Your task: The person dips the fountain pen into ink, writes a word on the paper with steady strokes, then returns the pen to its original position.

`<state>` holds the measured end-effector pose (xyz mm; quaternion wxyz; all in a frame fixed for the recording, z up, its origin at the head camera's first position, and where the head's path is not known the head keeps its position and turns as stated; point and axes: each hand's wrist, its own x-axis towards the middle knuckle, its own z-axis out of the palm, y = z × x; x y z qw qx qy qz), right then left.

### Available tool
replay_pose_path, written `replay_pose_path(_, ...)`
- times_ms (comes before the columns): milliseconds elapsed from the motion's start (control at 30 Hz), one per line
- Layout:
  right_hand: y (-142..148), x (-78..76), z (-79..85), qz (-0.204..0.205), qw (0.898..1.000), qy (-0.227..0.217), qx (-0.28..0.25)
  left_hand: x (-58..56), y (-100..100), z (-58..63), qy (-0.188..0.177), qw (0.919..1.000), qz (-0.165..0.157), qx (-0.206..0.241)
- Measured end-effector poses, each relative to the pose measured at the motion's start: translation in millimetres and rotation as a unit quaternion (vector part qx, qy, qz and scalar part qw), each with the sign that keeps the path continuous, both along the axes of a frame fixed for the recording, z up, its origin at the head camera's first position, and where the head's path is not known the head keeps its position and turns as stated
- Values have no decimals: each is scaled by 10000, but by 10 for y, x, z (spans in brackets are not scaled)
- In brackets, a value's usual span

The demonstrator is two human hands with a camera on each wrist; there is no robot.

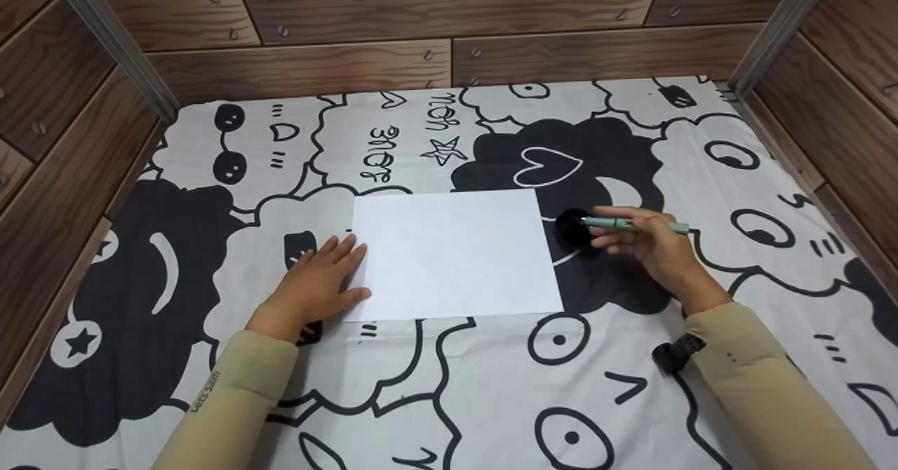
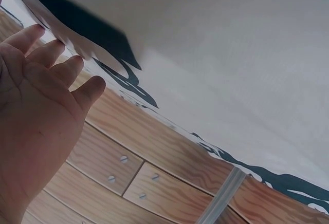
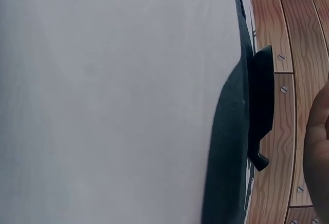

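Observation:
A blank white sheet of paper (image 1: pixel 456 256) lies on the patterned tablecloth. My left hand (image 1: pixel 316 280) rests at its left edge, fingers spread, with fingertips and thumb tip at the paper; the left wrist view shows the same hand (image 2: pixel 46 100) from the palm side. To the right of the sheet, my right hand (image 1: pixel 649 242) pinches a mint-green pen (image 1: pixel 617 224), held nearly level. The pen's left end overlaps a round black object (image 1: pixel 572 230) beside the paper. In the right wrist view this dark object (image 3: pixel 261 95) has a small nub, and only part of the right hand (image 3: pixel 316 152) shows.
The black-and-white cartoon tablecloth (image 1: pixel 491 386) covers the table. Wood-patterned panels (image 1: pixel 449 7) stand behind it and at both sides, with metal posts (image 1: pixel 112 42) at the back corners. A small black device (image 1: pixel 677 354) sits at the right sleeve cuff.

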<state>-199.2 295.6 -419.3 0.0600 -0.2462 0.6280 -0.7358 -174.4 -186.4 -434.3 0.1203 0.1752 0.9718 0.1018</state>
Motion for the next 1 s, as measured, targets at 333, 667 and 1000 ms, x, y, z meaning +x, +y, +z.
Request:
replay_pose_path(333,-17,-1,8,208,9997,79,90,8,5,6,52,10000,-64,41)
replay_pose_path(667,-72,31,26,-552,9962,-168,654,6,-3,2,63,9999,-72,88)
replay_pose_path(1000,-144,36,53,-1393,9700,-264,1975,-4,-8,-16,95,9999,-101,30)
